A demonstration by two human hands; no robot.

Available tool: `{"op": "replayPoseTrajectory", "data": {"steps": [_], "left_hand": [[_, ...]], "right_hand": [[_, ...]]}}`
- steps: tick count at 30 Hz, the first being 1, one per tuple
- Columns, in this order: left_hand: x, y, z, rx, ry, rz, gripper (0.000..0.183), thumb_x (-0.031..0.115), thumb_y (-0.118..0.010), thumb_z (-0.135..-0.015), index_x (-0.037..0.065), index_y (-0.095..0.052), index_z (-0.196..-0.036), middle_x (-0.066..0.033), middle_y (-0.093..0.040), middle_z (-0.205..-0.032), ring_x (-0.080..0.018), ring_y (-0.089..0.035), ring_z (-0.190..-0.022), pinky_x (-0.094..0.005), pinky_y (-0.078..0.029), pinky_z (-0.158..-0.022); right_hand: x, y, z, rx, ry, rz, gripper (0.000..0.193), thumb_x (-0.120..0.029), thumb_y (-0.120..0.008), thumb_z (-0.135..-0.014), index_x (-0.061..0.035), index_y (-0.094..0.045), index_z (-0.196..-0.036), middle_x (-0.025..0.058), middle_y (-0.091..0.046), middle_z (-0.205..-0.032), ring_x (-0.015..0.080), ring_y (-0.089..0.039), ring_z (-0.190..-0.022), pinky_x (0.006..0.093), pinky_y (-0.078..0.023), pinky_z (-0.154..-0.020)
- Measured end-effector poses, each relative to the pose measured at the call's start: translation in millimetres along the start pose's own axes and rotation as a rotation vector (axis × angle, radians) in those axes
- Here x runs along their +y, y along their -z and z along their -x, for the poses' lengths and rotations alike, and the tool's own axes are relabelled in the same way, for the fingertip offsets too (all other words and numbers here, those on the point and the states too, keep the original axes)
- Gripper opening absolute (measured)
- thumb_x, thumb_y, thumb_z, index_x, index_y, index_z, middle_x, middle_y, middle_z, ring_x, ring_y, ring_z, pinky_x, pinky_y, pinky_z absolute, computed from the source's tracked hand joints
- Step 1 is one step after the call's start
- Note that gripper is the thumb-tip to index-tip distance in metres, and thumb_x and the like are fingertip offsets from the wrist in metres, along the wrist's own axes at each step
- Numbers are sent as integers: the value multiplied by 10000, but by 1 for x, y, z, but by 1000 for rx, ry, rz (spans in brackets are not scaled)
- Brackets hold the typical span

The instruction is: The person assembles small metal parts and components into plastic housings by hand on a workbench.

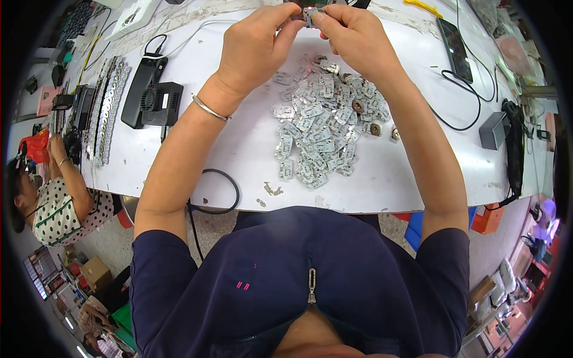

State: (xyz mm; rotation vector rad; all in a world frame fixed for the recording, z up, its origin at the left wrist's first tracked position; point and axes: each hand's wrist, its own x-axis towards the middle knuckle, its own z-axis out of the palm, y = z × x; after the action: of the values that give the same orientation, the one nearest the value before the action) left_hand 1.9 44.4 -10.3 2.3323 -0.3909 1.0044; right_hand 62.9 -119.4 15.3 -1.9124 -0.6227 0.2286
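Note:
My left hand (256, 45) and my right hand (352, 36) meet at the far side of the white table (239, 149). Together they pinch one small silver part (310, 15) between their fingertips. A silver bangle (210, 108) sits on my left wrist. Below my hands lies a pile of several small silver metal pieces (319, 119), spread over the table's middle. A few round brownish bits (375, 128) lie at the pile's right edge.
A black device with a cable (152, 95) stands to the left, beside rows of silver parts (107, 107). A dark phone (455, 48) and a small grey box (494, 130) lie to the right among black cables. Another person (54, 197) sits at the lower left.

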Motion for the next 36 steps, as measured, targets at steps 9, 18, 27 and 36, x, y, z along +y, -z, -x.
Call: {"op": "replayPoseTrajectory", "data": {"steps": [9,18,27,36], "left_hand": [[14,-3,9,-29,16,-40,146,160,-687,-822,69,-648,-930,-64,-668,-787,-235,-647,-648,-319,-505,-542],[41,1,12,-425,-35,295,242,76,-726,-795,53,-679,-1031,-79,-677,-796,-145,-623,-690,-273,-499,-624],[64,17,-6,-462,126,480,744,105,-785,-654,127,-487,-1335,-77,-661,-953,-253,-642,-788,-325,-511,-716],[58,22,-4,-502,181,542,797,88,-782,-642,130,-449,-1364,-93,-660,-927,-264,-647,-779,-336,-513,-714]], "right_hand": [[4,-1,13,-19,-251,-224,242,-257,-586,-930,-33,-649,-864,-22,-560,-684,27,-458,-543,200,-345,-462],[7,34,88,42,-78,106,246,-211,-587,-904,18,-668,-869,51,-575,-639,96,-507,-588,266,-414,-548],[-1,29,86,-138,34,-132,214,-187,-605,-898,9,-686,-868,-3,-550,-639,51,-457,-599,239,-377,-537],[-2,30,77,-196,52,-154,233,-197,-598,-906,14,-687,-868,-7,-563,-634,53,-455,-591,239,-372,-532]]}}
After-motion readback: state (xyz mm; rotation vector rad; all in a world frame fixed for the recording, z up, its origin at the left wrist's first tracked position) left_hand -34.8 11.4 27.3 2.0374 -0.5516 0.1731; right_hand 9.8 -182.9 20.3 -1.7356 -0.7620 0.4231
